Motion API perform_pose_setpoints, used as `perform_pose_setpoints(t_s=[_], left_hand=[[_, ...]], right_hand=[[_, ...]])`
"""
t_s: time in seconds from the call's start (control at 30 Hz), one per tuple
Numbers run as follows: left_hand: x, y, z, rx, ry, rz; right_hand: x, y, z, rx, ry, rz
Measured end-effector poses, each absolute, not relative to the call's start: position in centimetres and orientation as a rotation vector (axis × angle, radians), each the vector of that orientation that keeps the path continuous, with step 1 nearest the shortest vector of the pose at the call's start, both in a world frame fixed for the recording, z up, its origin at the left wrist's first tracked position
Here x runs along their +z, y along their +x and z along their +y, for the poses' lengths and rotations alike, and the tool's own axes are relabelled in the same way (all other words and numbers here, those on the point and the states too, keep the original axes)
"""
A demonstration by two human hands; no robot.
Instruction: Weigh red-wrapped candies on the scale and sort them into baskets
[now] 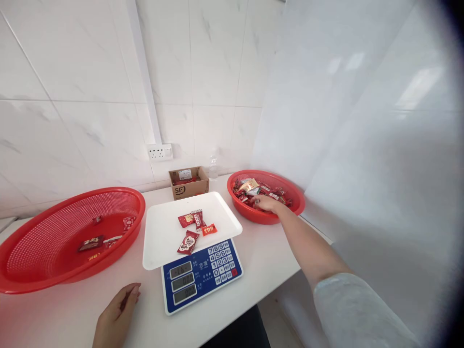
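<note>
My right hand [265, 203] reaches into the red basket [259, 216] on the right, its fingers bent down among wrapped snack packets [274, 195]. What its fingertips grip, if anything, is hidden. My left hand [118, 314] rests on the table left of the scale, fingers curled in with nothing visible in them. Between the hands stands a blue digital scale [203, 278] with a white tray [159, 241] on top. Several small packets lie on the tray: dark red ones, such as this packet [188, 242], and a small orange-red one [209, 229].
A large red basket [72, 212] at the left holds a few packets [91, 243]. Behind the tray stand an open cardboard box [190, 188] and a clear plastic bottle [213, 166]. Tiled wall with a socket [160, 152] closes off the back; a pale panel rises at right.
</note>
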State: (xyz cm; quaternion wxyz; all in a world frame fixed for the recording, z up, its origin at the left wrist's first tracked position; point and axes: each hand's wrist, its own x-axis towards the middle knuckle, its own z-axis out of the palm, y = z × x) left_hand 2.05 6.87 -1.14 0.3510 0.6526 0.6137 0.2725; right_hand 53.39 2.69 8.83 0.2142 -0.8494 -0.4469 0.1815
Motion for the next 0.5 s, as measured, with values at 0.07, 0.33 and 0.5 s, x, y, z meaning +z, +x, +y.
perform_pose_setpoints(t_s=[0.07,0.33,0.5], left_hand=[[-0.8,2.2,6.7,0.712,1.698,1.588],[-0.5,2.5,6.5,0.729,1.693,1.551],[-0.6,2.6,6.1,0.774,1.724,1.501]], right_hand=[[9.3,53.6,2.2,0.462,-2.28,-1.21],[12.7,51.2,1.8,0.208,-2.031,-1.192],[14.2,43.7,2.8,0.436,-1.71,-1.544]])
